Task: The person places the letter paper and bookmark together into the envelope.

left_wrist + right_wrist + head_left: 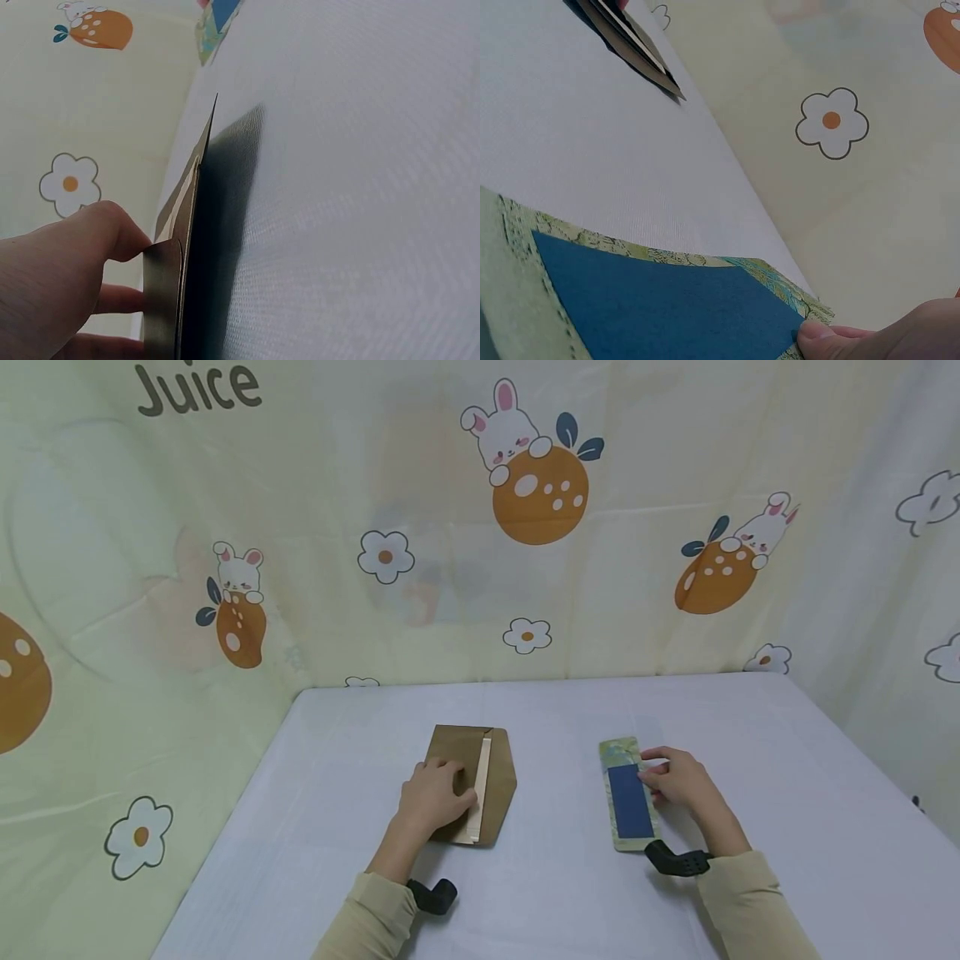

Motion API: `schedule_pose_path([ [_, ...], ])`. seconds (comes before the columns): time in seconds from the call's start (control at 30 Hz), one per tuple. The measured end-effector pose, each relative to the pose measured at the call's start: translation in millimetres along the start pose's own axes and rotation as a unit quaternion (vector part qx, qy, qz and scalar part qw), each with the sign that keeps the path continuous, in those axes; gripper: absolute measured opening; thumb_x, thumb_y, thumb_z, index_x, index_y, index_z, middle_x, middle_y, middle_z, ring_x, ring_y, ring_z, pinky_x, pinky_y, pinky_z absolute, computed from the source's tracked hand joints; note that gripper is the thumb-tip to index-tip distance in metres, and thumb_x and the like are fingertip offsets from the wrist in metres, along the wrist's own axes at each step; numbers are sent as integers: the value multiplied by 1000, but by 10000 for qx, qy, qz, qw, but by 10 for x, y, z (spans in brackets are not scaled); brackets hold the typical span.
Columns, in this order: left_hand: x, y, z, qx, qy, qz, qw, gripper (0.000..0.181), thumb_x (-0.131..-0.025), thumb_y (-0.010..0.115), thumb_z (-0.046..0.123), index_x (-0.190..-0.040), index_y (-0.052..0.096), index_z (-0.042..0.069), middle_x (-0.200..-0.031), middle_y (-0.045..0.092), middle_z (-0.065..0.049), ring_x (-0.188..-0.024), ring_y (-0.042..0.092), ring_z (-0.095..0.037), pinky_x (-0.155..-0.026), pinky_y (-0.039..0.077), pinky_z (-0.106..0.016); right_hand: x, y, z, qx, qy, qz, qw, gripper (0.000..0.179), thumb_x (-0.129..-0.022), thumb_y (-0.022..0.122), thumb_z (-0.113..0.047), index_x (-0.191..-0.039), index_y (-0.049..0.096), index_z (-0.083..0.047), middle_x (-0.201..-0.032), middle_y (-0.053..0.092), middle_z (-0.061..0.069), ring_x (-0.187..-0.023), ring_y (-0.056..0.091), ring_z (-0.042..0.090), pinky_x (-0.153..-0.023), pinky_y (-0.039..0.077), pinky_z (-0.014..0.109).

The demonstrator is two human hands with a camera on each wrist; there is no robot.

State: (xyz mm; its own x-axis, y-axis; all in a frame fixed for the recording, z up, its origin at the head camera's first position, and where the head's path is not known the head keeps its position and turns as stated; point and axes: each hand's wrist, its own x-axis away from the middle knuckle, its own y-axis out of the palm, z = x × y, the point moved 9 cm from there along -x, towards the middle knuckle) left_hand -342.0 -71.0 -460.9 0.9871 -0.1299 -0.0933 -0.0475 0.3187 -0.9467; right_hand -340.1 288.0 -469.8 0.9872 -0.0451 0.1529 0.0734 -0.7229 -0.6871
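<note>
The right hand point(677, 779) pinches a green and blue card point(630, 802), nearer the right edge of the desk point(562, 893). The left hand point(432, 795) touches a brown envelope point(499, 785), nearer the left edge; I can't tell if it grips, or what is inside. Past the far edge hangs a bunny cloth point(450, 460).

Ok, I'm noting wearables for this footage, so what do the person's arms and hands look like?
The left sleeve and right sleeve are plain beige. Near each wrist sits a black, bent device: left device, right device. The left hand and right hand are gloveless.
</note>
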Motion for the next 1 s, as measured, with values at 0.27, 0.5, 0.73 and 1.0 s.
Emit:
schedule_pose_path([
  [0.27,-5,10,-6,-20,-9,-13,10000,50,-82,59,40,-125,61,16,-132,55,-11,-120,51,-35,-85,47,-57,5,44,-19,-390,8,-57,9992,45,-91,60,-9,-130,46,7,-95,65,19,-60,60,12,-57,51,29],
  [0.5,0,-2,-2,30,3,-6,10000,49,-82,59,40,-125,62,16,-131,55,-12,-119,51,-35,-85,47,-57,3,86,-63,-551,32,-47,9985,44,-91,58,-9,-131,45,6,-98,64,19,-63,60,11,-58,52,27],
  [0.73,6,-3,-3,19,-2,-6,10000,50,-81,59,40,-125,62,16,-131,55,-12,-119,51,-35,-84,47,-56,17,121,-124,-582,58,-33,9983,44,-92,58,-8,-132,45,5,-98,64,19,-63,60,12,-58,53,28],
  [1.0,7,-7,3,65,8,3,10000,50,-82,59,40,-125,62,16,-131,55,-12,-118,51,-35,-84,47,-56,27,137,-161,-813,68,-46,9967,45,-93,57,-8,-134,43,5,-101,62,20,-68,60,13,-59,55,28],
])
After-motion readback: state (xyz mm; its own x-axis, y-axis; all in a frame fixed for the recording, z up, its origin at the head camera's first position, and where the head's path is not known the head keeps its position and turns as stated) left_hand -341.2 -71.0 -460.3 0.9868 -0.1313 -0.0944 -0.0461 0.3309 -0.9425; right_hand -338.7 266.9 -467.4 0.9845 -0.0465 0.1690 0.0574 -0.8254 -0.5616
